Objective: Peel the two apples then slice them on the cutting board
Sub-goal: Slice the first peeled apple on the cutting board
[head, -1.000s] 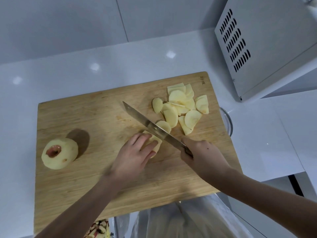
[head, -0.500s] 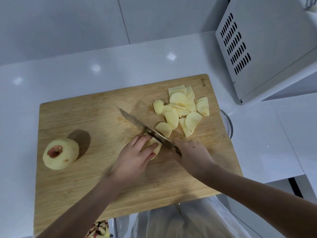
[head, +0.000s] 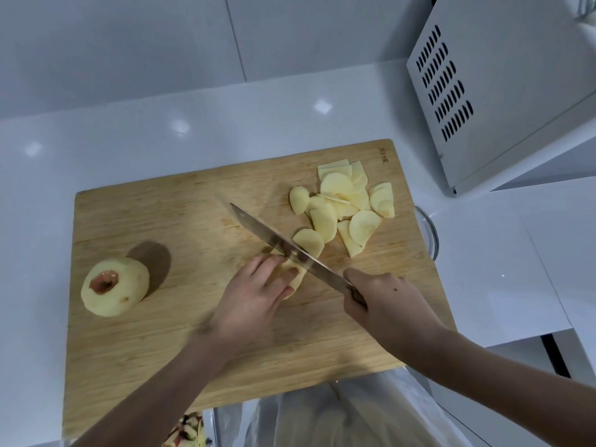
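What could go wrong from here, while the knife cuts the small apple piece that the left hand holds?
1. The knife lies against the apple piece right beside the fingertips of the left hand; a slip could cut one.
2. The piece is small and mostly covered by the hand, so it may slide or tip under pressure.
3. The peeled apple sits loose near the left edge of the cutting board; a jolt might roll it off.

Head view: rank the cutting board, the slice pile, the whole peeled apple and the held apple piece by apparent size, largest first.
1. cutting board
2. slice pile
3. whole peeled apple
4. held apple piece, partly hidden by the left hand, so less sure
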{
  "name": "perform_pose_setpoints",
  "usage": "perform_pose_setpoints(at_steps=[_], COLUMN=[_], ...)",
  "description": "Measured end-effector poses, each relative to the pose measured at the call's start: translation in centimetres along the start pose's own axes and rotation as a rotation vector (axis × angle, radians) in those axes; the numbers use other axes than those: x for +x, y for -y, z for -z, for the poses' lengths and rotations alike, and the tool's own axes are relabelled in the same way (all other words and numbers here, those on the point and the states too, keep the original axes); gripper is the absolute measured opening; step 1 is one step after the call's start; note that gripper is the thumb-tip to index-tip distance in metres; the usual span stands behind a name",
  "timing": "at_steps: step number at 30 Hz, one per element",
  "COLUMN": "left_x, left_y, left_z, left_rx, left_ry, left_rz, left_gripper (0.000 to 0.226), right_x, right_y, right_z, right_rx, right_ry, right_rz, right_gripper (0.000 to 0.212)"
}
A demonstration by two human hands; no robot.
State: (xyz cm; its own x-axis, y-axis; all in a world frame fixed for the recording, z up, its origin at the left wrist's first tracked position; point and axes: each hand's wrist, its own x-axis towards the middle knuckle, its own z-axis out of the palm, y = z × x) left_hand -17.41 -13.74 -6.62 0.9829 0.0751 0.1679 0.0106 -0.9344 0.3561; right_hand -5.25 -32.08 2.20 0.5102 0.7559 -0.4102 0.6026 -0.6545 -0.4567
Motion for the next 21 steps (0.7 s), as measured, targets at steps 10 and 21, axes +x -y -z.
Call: perform_pose_setpoints(at_steps=[10,21], left_x=[-0.8,1.2], left_y=[0.5,0.6], left_z=[-0.5,-0.7], left_rx=[0.045,0.015], left_ry=[0.008,-0.005], left_rz=[0.016,0.062], left_gripper=[0.033,0.038], right_x=[3.3,3.8], right_y=[-0.2,-3.5], right_z=[-3.4,0.2], right_rx=[0.011,0.002], right_ry=[0.007,-0.101], right_rz=[-0.012,-0.113], right_gripper=[0.012,0.037])
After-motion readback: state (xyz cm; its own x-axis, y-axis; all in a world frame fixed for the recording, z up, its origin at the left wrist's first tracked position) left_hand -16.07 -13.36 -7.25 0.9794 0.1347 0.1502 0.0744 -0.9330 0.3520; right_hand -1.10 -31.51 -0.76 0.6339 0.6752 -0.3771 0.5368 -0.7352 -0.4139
